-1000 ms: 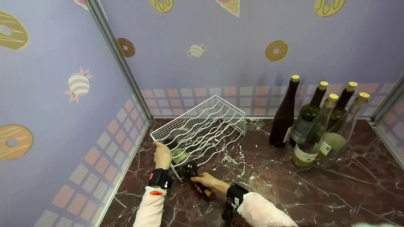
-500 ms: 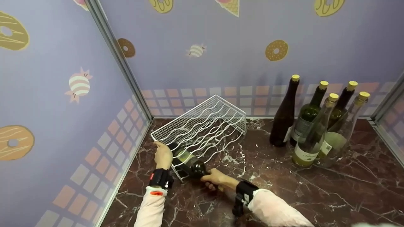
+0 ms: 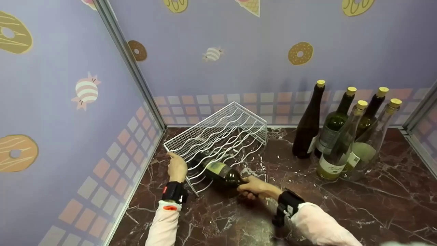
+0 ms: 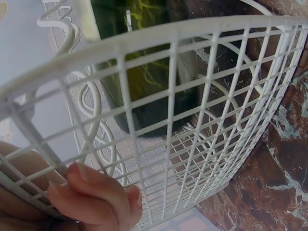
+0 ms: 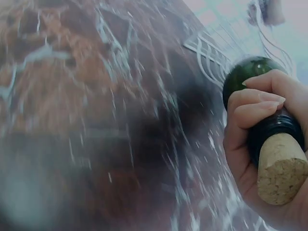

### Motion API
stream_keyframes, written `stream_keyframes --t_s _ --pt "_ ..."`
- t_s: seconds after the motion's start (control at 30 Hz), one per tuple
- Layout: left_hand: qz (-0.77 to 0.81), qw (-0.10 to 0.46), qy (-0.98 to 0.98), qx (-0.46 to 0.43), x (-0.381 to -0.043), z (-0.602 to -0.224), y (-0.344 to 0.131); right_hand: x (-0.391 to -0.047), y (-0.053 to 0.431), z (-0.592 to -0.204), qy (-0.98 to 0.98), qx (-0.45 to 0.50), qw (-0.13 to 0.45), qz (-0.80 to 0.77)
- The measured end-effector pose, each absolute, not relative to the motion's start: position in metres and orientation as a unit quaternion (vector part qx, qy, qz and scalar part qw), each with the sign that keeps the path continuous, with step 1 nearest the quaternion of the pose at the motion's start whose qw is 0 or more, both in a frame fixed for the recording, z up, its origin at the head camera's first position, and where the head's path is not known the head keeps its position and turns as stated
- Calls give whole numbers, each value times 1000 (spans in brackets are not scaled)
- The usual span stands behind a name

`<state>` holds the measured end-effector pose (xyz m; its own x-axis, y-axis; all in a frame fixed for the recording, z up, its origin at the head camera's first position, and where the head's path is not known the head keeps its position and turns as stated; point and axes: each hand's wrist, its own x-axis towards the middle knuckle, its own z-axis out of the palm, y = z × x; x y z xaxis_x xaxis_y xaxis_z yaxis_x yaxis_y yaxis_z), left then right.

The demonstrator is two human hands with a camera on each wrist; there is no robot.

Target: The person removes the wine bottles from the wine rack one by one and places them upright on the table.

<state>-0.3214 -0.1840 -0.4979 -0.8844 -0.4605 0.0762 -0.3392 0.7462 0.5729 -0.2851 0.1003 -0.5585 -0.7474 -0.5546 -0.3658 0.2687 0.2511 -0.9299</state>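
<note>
A white wire wine rack [image 3: 257, 130] with wavy bars lies tilted in the back left corner. At its left end, my left hand [image 3: 177, 168] grips the mesh side; in the left wrist view my curled fingers [image 4: 96, 192] hook through the wires. My right hand [image 3: 254, 187] holds a dark green wine bottle [image 3: 218, 169] by its neck, and a cork [image 5: 283, 180] sticks out past my palm. The bottle slants with its base among the rack's wavy bars and its pale label near the front wires. Through the mesh, the bottle's base [image 4: 149, 110] shows inside the rack.
Several corked bottles stand upright at the right, among them a tall dark bottle [image 3: 306, 131], a green bottle [image 3: 334, 124] and a clear bottle [image 3: 336, 160]. Patterned walls [image 3: 252, 68] enclose the marbled dark red tabletop [image 3: 290, 198] at the back and sides.
My right hand has moved right and slightly up, swinging the bottle's neck rightward and shifting its body along the rack. The left hand has stayed on the rack's left end.
</note>
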Motion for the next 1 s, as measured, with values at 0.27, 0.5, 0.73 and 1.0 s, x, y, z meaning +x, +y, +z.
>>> stream_keyframes --t_s 0.27,0.5,0.73,1.0 --pt "-274 109 -933 206 -321 -499 -184 -297 152 -552 712 -123 368 -585" --pt "-275 104 -934 203 -322 -498 -183 -302 196 -537 708 -145 407 -558" --pt "-277 99 -933 205 -322 -498 -184 -303 233 -518 736 -153 403 -522" --pt "-265 109 -938 197 -321 -499 -186 -304 273 -487 759 -148 398 -494"
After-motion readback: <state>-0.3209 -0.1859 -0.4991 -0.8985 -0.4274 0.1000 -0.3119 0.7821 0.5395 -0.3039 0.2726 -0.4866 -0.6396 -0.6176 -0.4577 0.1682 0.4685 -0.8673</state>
